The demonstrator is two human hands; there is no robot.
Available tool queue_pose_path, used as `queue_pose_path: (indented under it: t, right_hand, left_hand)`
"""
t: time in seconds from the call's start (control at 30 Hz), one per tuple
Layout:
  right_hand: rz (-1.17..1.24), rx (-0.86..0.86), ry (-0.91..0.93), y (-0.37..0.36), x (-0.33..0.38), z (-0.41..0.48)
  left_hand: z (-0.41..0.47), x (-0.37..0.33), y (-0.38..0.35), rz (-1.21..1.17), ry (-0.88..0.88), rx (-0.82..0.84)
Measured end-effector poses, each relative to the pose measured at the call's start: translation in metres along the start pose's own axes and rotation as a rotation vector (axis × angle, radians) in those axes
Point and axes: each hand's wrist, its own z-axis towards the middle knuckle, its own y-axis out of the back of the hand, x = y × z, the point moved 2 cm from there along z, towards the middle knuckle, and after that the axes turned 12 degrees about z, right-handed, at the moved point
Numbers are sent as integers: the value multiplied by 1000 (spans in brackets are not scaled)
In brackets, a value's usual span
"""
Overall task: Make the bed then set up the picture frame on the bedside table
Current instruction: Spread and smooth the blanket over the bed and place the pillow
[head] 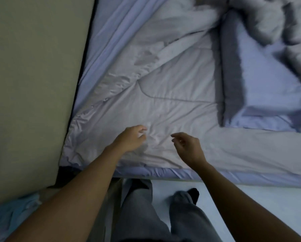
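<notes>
A: Hands first. Left?

B: Left hand (130,138) low over the grey comforter (172,95), near the corner closest to the person. Fingers curled, tips at a small pucker in the fabric. Whether it pinches the cloth or only brushes it, cannot tell.

A: Right?

B: Right hand (188,145) just beside the left, a little apart from it. Fingers loosely curled, grasping nothing. It hovers above the comforter and looks clear of the fabric. Both forearms bare, reaching in from the bottom edge.

A: State of the comforter?

B: Fairly flat under the hands, with fine wrinkles and a curved stitch line. Farther up it bunches into heavy folds. At right, part of it is turned back with a dark grey edge, and a pale blue surface (268,84) shows there. What that surface is, unsure.

A: And the bed itself?

B: Bed (251,179) runs across the upper frame, with its near edge right in front of the person. A blue sheet (111,23) shows along the left side and below the comforter's near hem.

A: Surroundings?

B: Beige wall (32,84) hard against the bed's left side. Pale floor (251,198) below. Grey trousers (139,215), and a foot in a dark sock (193,193) close to the bed edge. Light blue cloth (15,215) crumpled at lower left.
</notes>
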Motion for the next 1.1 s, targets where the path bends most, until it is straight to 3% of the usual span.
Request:
queue_pose_path:
  t: [0.33, 0.47, 0.77, 1.1]
  right_hand:
    - [461, -399, 111, 215, -24, -110]
    - [541, -560, 130, 298, -55, -157]
    - [687, -753, 107, 459, -137, -193]
    - [609, -716, 13, 655, -239, -195]
  left_hand:
    - [-37, -269, -93, -281, -211, -251]
    - [-38, -361, -147, -296, -253, -226]
    - [-4, -538, -242, -413, -351, -149]
    - [65, -701, -337, -257, -356, 43]
